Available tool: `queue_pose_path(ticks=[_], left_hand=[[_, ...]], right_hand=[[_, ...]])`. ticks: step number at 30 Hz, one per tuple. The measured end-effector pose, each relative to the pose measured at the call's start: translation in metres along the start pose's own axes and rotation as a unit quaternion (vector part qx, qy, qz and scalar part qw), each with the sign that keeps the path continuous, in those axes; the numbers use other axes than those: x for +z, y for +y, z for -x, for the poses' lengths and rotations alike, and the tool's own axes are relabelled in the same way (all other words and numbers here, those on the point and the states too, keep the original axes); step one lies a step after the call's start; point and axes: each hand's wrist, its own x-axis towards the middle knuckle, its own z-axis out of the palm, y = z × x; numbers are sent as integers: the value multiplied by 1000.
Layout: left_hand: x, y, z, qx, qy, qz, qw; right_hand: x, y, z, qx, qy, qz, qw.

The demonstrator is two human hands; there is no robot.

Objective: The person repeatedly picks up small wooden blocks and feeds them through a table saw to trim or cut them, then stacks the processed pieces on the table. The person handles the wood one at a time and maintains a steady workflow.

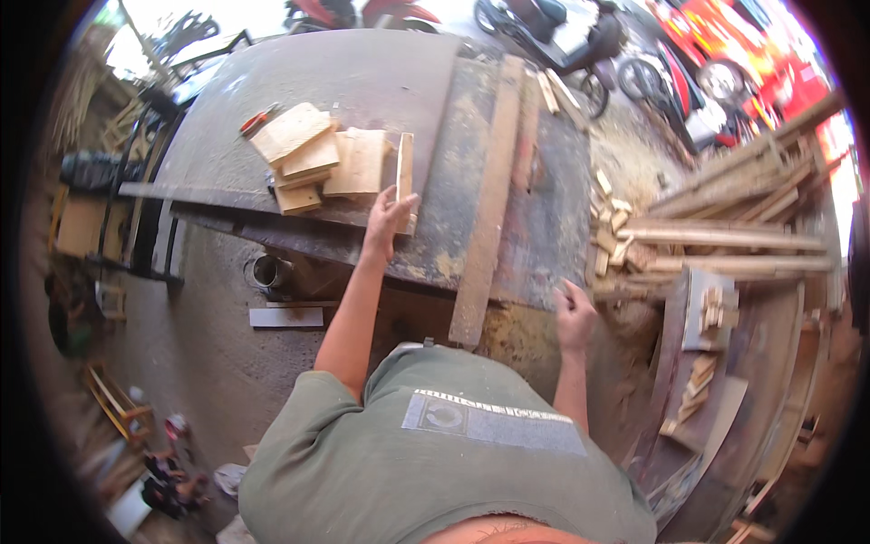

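My left hand [390, 218] is closed on the near end of a thin wooden board [405, 172], held on its edge at the near side of the dark worktable [362, 77]. Just left of it lies a loose pile of short, pale wooden boards [299, 145], some overlapping. A tool with orange-red handles [256, 121] rests against the far left of this pile. My right hand [575, 313] is apart from the boards, near the table's right front corner. Its fingers are curled; whether anything small is inside them is hidden.
A long plank [489, 199] crosses the table between my hands. Small wood offcuts [609, 222] and stacked lumber [725, 238] lie to the right, beside a bench with wood pieces [716, 313]. A metal pot [269, 272] stands below at left. Motorbikes [553, 32] are parked beyond.
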Motion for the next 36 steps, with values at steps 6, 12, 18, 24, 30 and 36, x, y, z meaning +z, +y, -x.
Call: queue_pose_path(ticks=[6,12,18,24,30,36], left_hand=[[124,-63,107,44,-126,-62,989],[167,-105,140,69,-230,-298,924],[134,-79,160,153,-280,-459,829],[148,-95,132,274,-304,-641,650],[178,-98,68,260,-332,-732,535],[188,-93,26,333,-342,-743,470]], right_hand=[[78,17,12,96,-164,-339,922],[93,117,5,81,-108,-214,967],[47,92,30,-138,-167,201,955],[70,101,7,-257,-146,232,927],[85,101,-36,-257,-148,255,920],[87,93,-69,-268,-161,286,906]])
